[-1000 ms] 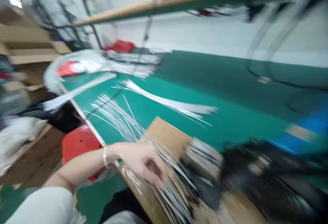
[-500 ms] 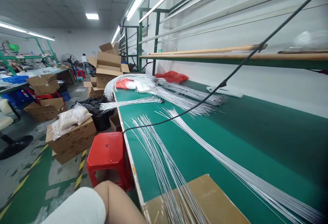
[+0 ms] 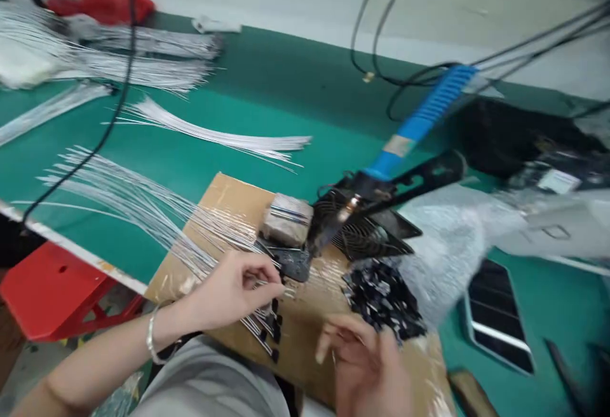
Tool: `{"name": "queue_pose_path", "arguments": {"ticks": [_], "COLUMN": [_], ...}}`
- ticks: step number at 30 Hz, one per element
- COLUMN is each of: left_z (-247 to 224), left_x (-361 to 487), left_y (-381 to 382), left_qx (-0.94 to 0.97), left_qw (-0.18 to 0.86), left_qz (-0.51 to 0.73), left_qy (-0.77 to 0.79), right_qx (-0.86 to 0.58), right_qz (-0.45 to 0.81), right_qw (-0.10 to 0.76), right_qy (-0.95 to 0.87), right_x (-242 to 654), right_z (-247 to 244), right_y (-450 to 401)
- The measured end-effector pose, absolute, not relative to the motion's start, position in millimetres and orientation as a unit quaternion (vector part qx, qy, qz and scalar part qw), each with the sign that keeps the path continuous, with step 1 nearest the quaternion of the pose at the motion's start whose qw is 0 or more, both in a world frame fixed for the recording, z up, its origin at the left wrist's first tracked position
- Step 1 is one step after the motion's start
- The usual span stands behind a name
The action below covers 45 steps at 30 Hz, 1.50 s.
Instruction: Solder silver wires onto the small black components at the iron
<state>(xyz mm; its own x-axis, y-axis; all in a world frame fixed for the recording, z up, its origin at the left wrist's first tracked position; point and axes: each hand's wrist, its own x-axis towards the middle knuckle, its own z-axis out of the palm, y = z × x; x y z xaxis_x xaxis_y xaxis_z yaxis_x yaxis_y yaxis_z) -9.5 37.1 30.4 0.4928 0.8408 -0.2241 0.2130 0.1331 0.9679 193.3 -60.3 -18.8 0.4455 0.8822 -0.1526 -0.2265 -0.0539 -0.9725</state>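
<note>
White wires (image 3: 190, 232) apparently under left hand (image 3: 233, 290)

Your right hand (image 3: 366, 366) is motion-blurred and cut by the bottom edge, its grip unreadable; the black pieces (image 3: 384, 299) beside it smear together.

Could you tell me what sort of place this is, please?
Probably a factory assembly bench: bundles of thin white wires on a long green worktable, a blue-handled soldering iron and a pile of small black parts.
</note>
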Motion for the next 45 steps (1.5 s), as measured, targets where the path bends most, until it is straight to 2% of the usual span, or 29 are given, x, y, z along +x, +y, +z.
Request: {"name": "queue_pose_path", "arguments": {"ticks": [1, 7, 16, 22, 37, 45], "left_z": [32, 36, 34, 31, 33, 39], "left_x": [-11, -12, -10, -9, -4, -7], "left_y": [39, 37, 35, 29, 25, 25], "left_qx": [0.595, 0.588, 0.602, 0.616, 0.690, 0.696], "left_qw": [0.626, 0.633, 0.601, 0.567, 0.470, 0.489], "left_qz": [0.251, 0.266, 0.259, 0.268, 0.311, 0.291], "left_qy": [0.438, 0.428, 0.458, 0.477, 0.454, 0.438], "right_qx": [-0.571, -0.568, -0.502, -0.526, -0.507, -0.476], "right_qz": [0.422, 0.426, 0.523, 0.552, 0.575, 0.641], "right_qw": [0.643, 0.588, 0.614, 0.613, 0.607, 0.560], "right_qy": [-0.288, -0.388, -0.314, -0.206, -0.211, -0.221], "right_x": [187, 152, 140, 133, 138, 153], "right_z": [-19, -9, -5, 6, 2, 3], "right_y": [-59, -46, -36, -35, -36, -33]}}
